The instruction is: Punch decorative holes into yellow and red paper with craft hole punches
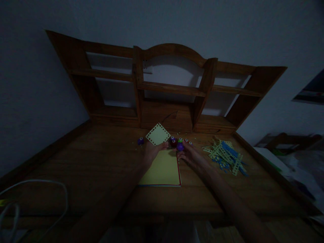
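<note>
My left hand (152, 151) is closed on a pale yellow paper square (158, 134) with a row of small punched holes along its edges. The square is raised and turned corner-up. In my right hand (190, 155), fingers wrap round a small purple and green craft punch (180, 145). A gap separates the punch from the square. Further small punches stand just behind my hands, a dark red one (173, 143) among them. Another purple punch (140, 141) sits to the left. Below my hands lies a stack of yellow paper (162, 170) with a red edge showing.
A pile of punched yellow and blue paper strips (227, 157) lies on the desk (93, 162) at right. Tiny paper bits are scattered near the punches. A wooden shelf unit (167, 89) rises behind. A white cable (64, 189) curls at lower left.
</note>
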Available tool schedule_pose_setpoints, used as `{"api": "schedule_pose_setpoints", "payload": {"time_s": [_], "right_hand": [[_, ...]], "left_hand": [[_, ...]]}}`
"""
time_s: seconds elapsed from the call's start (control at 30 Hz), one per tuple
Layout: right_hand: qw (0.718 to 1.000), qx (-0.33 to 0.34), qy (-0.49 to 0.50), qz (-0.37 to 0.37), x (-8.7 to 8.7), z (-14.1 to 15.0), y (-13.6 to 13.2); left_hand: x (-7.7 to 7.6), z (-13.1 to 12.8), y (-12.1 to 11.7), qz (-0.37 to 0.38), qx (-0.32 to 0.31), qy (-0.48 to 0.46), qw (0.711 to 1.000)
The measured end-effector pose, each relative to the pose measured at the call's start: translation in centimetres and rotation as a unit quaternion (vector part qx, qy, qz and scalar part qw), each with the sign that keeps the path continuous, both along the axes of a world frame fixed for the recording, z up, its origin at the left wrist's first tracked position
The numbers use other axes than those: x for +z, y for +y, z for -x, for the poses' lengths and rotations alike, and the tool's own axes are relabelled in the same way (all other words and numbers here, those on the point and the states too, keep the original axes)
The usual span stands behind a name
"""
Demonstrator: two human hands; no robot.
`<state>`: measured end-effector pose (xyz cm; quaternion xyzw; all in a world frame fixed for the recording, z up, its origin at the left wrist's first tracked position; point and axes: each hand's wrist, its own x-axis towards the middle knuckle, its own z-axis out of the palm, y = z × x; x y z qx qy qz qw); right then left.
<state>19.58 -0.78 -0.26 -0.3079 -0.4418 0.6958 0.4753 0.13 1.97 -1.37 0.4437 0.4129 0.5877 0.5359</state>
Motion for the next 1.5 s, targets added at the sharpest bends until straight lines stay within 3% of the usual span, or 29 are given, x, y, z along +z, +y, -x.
{"api": "schedule_pose_setpoints", "payload": {"time_s": [0.2, 0.43, 0.9, 1.5], "right_hand": [[1.000, -0.004, -0.006, 0.005, 0.4, 0.0, -0.1], [1.000, -0.005, 0.001, 0.005, 0.6, 0.2, -0.3], [0.995, -0.099, 0.004, -0.003, 0.4, 0.0, 0.3], [0.991, -0.131, 0.015, -0.020, 0.6, -0.5, 0.3]], "left_hand": [[0.0, 0.2, 0.3, 0.021, 0.060, -0.018, 0.998], [-0.3, 0.3, 0.5, -0.008, 0.032, -0.098, 0.995], [0.4, 0.6, 0.0, 0.021, 0.064, -0.023, 0.997], [0.6, 0.7, -0.2, 0.021, 0.084, 0.052, 0.995]]}}
